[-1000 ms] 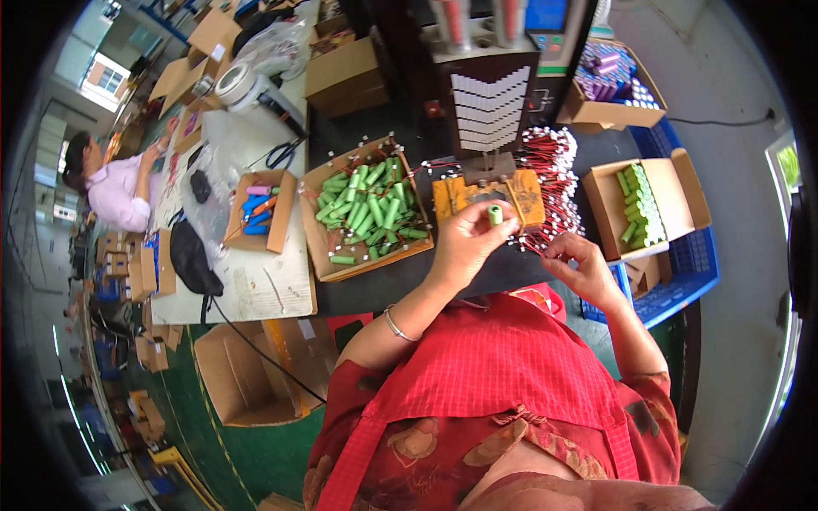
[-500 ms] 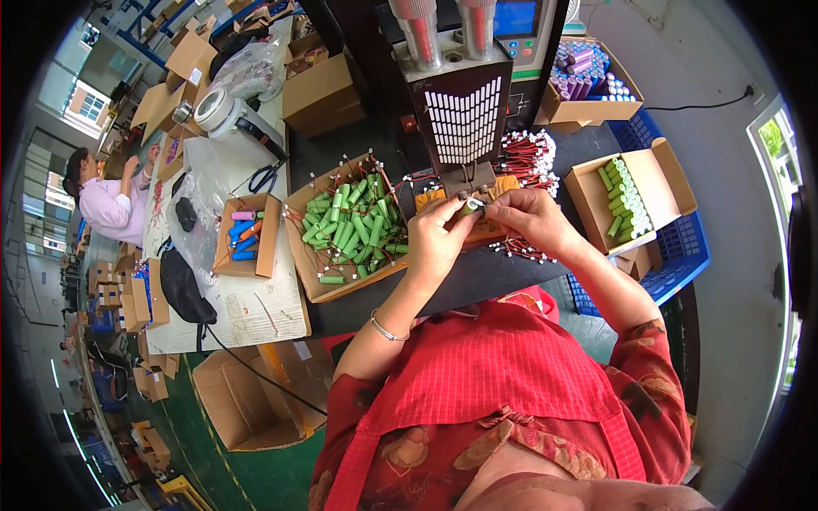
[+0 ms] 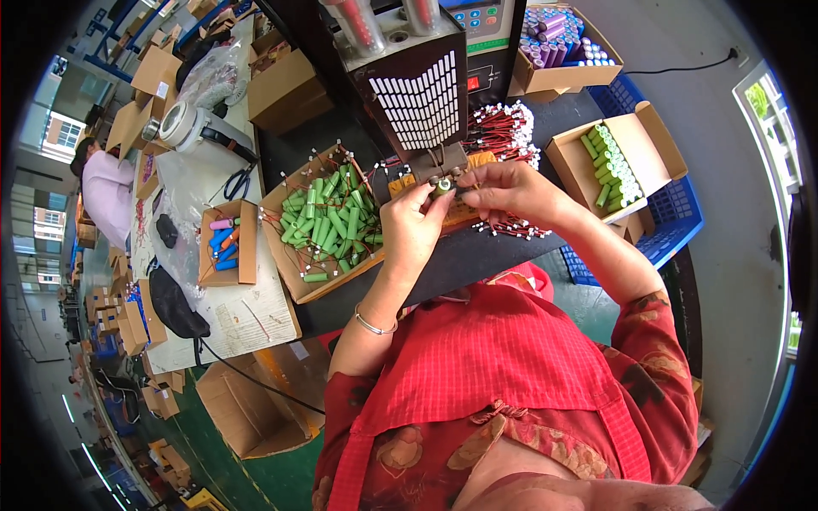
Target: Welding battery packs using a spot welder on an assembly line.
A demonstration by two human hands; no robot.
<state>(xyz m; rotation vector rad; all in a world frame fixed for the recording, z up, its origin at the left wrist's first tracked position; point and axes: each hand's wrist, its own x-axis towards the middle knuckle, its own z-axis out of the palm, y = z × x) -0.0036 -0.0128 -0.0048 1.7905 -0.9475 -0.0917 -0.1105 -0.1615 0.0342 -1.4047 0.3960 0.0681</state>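
Note:
My left hand [image 3: 412,228] is closed in a pinch around a green battery cell [image 3: 443,186], one end of it facing up. The cell sits right at the electrode tips of a black spot welder [image 3: 417,102] with a white slotted front. Close beside it, my right hand [image 3: 514,196] is closed, thumb and fingertips together near the cell's end; whatever they hold is too small to make out. Behind my right hand lies a bundle of red and black wires with white connectors [image 3: 504,128]. Left of my left hand, a cardboard box [image 3: 298,288] holds green cells with wires attached.
A box of bare green cells [image 3: 609,170] rests on a blue crate [image 3: 682,221] at right. Purple and blue cells [image 3: 554,43] fill another box behind it. Left are a small box of coloured cells [image 3: 228,243], scissors [image 3: 236,183] and a black pouch [image 3: 175,307]. A co-worker [image 3: 106,187] sits far left.
The cell has come to the welder's electrode tips, and my right hand has drawn slightly away from my left. My view has shifted a little. The co-worker has turned and leaned away.

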